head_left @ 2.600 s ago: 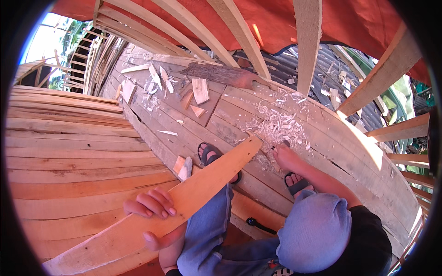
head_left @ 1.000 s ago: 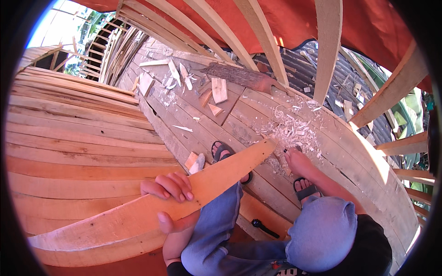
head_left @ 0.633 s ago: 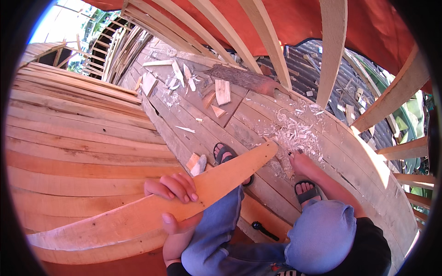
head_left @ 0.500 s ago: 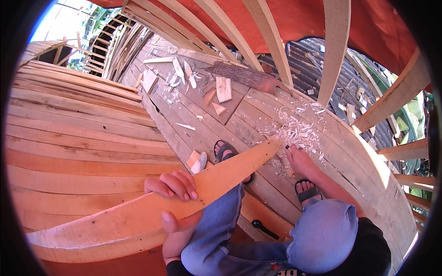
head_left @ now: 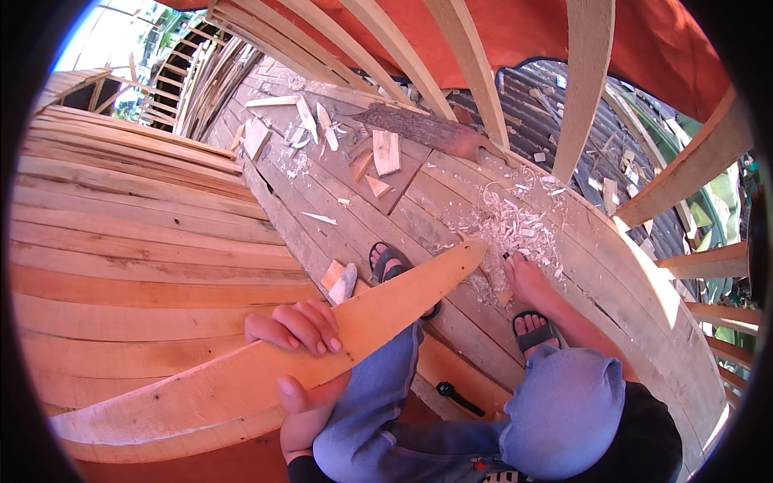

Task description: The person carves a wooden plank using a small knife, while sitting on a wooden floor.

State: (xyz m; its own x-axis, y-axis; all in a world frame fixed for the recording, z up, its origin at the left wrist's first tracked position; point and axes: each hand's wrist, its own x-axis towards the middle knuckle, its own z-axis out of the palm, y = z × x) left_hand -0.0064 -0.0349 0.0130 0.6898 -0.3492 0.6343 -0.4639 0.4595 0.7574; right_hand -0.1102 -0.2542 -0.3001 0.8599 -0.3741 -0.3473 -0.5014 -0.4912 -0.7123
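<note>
A long curved wooden board (head_left: 217, 382), tapering to a blunt tip, slants across my lap. My left hand (head_left: 302, 334) grips its middle, fingers over the upper edge and thumb against the lower part. Just right of the tip, my right hand (head_left: 527, 278) is low near the deck with its fingers curled closed. A small dark end pokes out beside those fingers; the rest of what they hold is hidden. Pale wood shavings (head_left: 527, 229) lie scattered beyond that hand.
Wood offcuts (head_left: 386, 153) and a bark-covered piece (head_left: 427, 133) lie on the plank deck (head_left: 362, 217). Upright curved ribs (head_left: 584, 88) line the far and right side, with a red tarp (head_left: 523, 36) behind. A black wristwatch (head_left: 459, 398) lies beside my leg. Planking (head_left: 137, 233) fills the left.
The board and my left hand have shifted very slightly left. My right hand has moved slightly down and right, still closed near the board's tip.
</note>
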